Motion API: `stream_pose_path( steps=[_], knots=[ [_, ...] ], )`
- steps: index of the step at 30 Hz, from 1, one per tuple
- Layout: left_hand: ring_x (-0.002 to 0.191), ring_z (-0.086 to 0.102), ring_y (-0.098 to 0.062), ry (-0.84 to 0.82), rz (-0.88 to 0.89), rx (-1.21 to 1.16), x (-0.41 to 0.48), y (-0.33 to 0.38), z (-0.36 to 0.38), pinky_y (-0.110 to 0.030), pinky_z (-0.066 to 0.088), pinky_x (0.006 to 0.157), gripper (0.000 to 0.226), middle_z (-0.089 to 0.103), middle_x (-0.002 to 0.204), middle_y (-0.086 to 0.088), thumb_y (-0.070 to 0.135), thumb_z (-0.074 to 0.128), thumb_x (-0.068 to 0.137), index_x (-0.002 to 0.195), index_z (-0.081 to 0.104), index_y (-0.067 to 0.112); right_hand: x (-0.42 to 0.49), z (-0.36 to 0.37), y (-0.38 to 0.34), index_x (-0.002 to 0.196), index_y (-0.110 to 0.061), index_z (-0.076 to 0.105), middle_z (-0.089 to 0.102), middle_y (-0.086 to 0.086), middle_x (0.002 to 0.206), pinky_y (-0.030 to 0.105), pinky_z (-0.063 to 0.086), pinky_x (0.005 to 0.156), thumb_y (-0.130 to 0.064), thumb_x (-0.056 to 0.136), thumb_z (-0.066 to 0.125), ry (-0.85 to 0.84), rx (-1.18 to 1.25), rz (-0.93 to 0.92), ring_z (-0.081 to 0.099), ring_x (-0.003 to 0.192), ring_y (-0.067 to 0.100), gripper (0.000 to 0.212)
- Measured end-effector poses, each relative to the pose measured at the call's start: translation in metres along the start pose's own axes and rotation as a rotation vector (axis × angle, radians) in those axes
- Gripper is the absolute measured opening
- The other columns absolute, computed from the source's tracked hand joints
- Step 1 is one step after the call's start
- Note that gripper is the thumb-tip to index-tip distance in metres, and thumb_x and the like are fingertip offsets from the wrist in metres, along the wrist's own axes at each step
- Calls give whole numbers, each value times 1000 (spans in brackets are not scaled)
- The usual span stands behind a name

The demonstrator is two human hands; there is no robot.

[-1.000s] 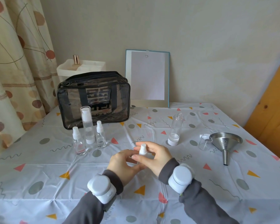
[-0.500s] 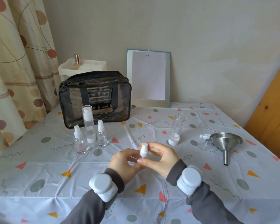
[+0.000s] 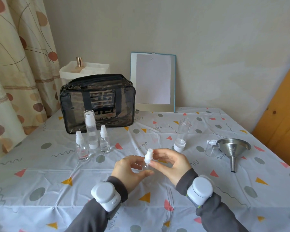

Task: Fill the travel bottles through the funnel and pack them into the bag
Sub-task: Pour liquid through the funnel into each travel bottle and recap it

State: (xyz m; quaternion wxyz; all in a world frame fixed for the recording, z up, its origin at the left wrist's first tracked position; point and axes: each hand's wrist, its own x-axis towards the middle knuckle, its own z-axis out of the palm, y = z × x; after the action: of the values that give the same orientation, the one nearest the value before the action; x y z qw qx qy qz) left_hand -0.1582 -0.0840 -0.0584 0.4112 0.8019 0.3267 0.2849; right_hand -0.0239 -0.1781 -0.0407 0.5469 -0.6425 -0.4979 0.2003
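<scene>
Clear bottle (image 3: 148, 157), left hand (image 3: 127, 171), right hand (image 3: 172, 164) gripping

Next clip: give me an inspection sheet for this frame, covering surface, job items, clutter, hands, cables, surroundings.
Surface: table under creased white cloth printed with triangles and dots.
Job's things: clear black-trimmed toiletry bag upright at the back; three capped clear bottles grouped before it; tall uncapped clear bottle standing mid-table; steel funnel on its side at right, clear cap beside it; small clear spray bottle held in both hands.
Clutter: nothing seen.
Hands: left hand grips the spray bottle's body; right hand pinches its white top; white units strapped at both wrists.
Cables: nothing seen.
Surroundings: blue-edged board with paper leaning on the wall; white tray; patterned curtain; wooden panel.
</scene>
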Motion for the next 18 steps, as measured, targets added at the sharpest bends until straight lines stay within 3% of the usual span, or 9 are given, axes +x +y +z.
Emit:
stream_pose_path(
  steps=[7,11,15,18],
  knots=[
    [77,61,10,7,32,10,-2,-1,-1,-4,43,68,25,67,88,13,23,77,69,87,66,35,-1,17,1,108,-36,60,67,-16,108,19,41,99,-18,75,75,-71,12,-3,58,108,-3,41],
    [74,61,10,23,30,-10,-2,0,0,-4,43,66,27,67,86,10,20,77,69,83,64,39,1,19,6,105,-45,55,63,-18,108,19,43,95,-19,74,75,-72,-15,24,56,107,-3,45],
    [75,62,7,7,6,-40,-2,0,0,-4,43,64,28,67,84,12,23,81,66,83,64,39,-2,18,13,89,-30,66,71,-5,94,22,50,85,-18,69,80,-28,69,137,66,91,9,28],
    [84,60,5,-80,-18,-3,1,4,-7,-4,44,68,38,65,91,13,20,79,68,98,60,34,-1,15,12,83,-27,69,73,-4,87,17,51,82,-18,69,80,-40,41,146,68,86,6,19]
  ],
)
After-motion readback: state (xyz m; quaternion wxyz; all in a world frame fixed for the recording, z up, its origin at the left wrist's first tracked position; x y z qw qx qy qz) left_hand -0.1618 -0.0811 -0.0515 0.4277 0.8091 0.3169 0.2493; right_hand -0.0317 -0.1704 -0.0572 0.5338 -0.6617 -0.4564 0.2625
